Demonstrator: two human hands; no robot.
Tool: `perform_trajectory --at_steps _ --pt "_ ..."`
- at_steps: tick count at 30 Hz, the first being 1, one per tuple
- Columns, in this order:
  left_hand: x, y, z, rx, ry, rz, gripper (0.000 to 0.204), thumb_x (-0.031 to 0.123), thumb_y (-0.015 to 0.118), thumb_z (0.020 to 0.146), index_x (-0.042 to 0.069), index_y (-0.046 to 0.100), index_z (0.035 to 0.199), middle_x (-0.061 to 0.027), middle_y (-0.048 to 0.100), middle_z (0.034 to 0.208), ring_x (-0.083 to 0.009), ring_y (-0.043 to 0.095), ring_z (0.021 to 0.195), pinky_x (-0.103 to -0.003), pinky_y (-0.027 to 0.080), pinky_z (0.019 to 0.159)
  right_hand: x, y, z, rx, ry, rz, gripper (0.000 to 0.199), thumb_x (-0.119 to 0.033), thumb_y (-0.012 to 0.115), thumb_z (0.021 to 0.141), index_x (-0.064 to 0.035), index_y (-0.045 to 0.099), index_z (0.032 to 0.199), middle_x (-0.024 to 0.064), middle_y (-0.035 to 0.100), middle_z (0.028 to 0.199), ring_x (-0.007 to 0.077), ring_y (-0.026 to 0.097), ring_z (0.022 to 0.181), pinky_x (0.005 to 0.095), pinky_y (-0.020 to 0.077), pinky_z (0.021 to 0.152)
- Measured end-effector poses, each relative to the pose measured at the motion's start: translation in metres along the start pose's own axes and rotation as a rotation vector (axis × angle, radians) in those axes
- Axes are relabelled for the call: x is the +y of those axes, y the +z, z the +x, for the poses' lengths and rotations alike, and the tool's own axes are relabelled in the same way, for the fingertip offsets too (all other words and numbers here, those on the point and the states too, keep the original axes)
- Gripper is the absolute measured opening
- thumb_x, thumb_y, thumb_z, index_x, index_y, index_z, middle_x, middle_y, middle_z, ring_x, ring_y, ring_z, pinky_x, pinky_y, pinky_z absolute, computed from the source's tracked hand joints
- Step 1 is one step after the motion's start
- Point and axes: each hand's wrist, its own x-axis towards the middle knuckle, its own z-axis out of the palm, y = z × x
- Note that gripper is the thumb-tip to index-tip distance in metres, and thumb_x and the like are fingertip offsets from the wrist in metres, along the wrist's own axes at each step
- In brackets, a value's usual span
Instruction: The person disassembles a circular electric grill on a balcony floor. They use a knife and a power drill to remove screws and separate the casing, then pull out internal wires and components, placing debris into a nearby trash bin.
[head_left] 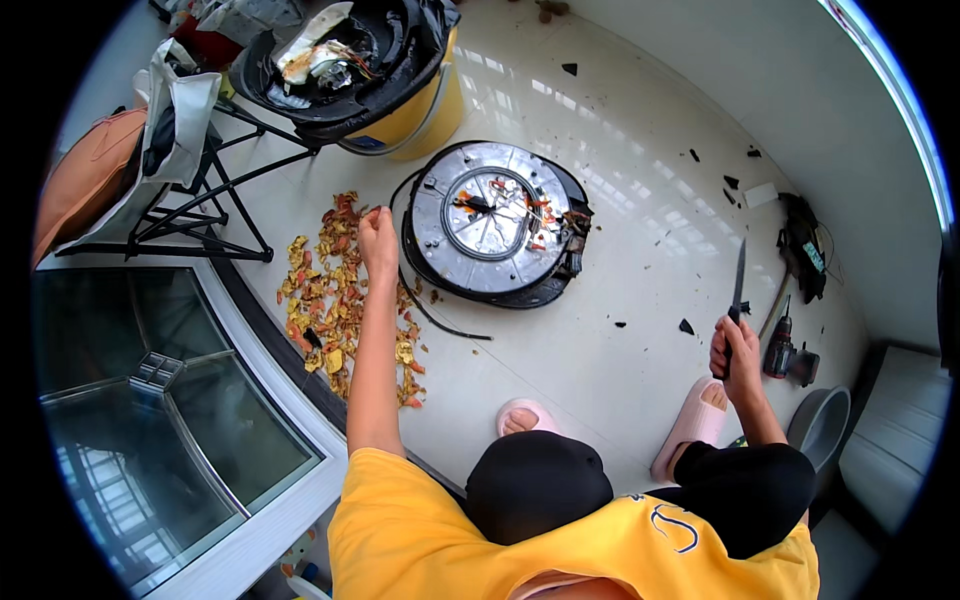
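Note:
My right hand [738,355] grips a knife [740,280] by its black handle, blade pointing up and away from me. It is over the floor at the right. My left hand [378,240] is closed in a fist above scattered dried peels; whatever lies inside the fingers is hidden. Just right of that fist sits a dismantled round appliance [500,265] with a grey metal disc in a black casing. Loose wires [510,195] and orange bits lie across its centre, and darker parts cling to its right edge. A black cable [440,322] curves along its left side.
Dried yellow-orange peels [325,285] cover the floor at left. Behind stands a yellow bucket [415,125] lined with black plastic, near a black-framed folding stool [200,215]. At right are a cordless drill [783,345], a grey basin [820,425] and black fragments [686,327].

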Motion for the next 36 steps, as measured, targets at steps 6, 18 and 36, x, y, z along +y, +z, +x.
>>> perform_trajectory --at_steps 6,18,36 --pt "-0.036 0.001 0.001 -0.273 -0.489 -0.221 0.076 0.068 0.039 0.078 0.004 0.039 0.120 -0.0134 0.052 0.106 -0.0254 0.052 0.095 -0.039 0.040 0.078 0.036 0.005 0.064 -0.117 0.227 0.086 0.020 -0.026 0.053 0.087 -0.0095 0.043 0.082 -0.0009 0.044 0.068 0.0064 0.040 0.052 0.0194 0.0301 0.040" --pt "-0.025 0.038 -0.032 -0.324 -0.451 -0.468 0.077 0.064 0.024 0.087 0.003 0.032 0.134 -0.0121 0.039 0.135 -0.0285 0.039 0.122 -0.041 0.031 0.101 0.066 0.087 0.189 -0.433 0.341 0.187 0.030 -0.012 0.055 0.079 -0.0062 0.047 0.108 0.0023 0.055 0.079 0.0056 0.032 0.048 0.0213 0.0271 0.041" --pt "-0.003 0.099 -0.246 -0.438 -0.917 -0.862 0.042 0.037 0.049 0.090 0.014 0.042 0.124 -0.0083 0.044 0.124 -0.0239 0.045 0.111 -0.044 0.040 0.093 0.046 -0.071 0.147 -0.119 0.144 0.275 0.034 -0.002 0.053 0.081 -0.0082 0.055 0.114 0.0014 0.057 0.082 0.0044 0.033 0.046 0.0196 0.0252 0.039"
